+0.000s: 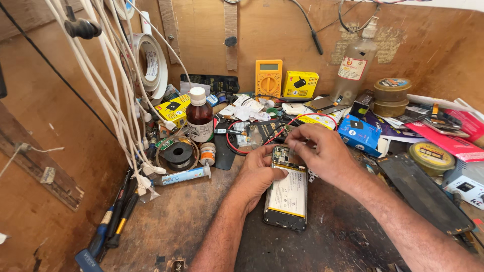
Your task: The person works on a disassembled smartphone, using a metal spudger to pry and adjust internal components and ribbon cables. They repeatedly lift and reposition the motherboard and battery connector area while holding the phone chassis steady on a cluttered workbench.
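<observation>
while both hands work on it: an opened phone [287,194] lies flat on the dark mat [343,236] in the middle of the bench, back cover off, its pale battery in view
left hand: left hand [258,174] grips the phone's left edge, thumb resting on the battery, fingers curled around the side
right hand: right hand [325,151] is over the phone's top end, fingertips narrow and pinched at the circuit board; if they hold some small part, i cannot tell
behind phone: brown bottle [199,116], yellow multimeter [268,78], red and black wires [262,136]
left side: white cables [113,90], screwdrivers [116,221]
right side: blue box [359,133], round tins [392,96]
</observation>
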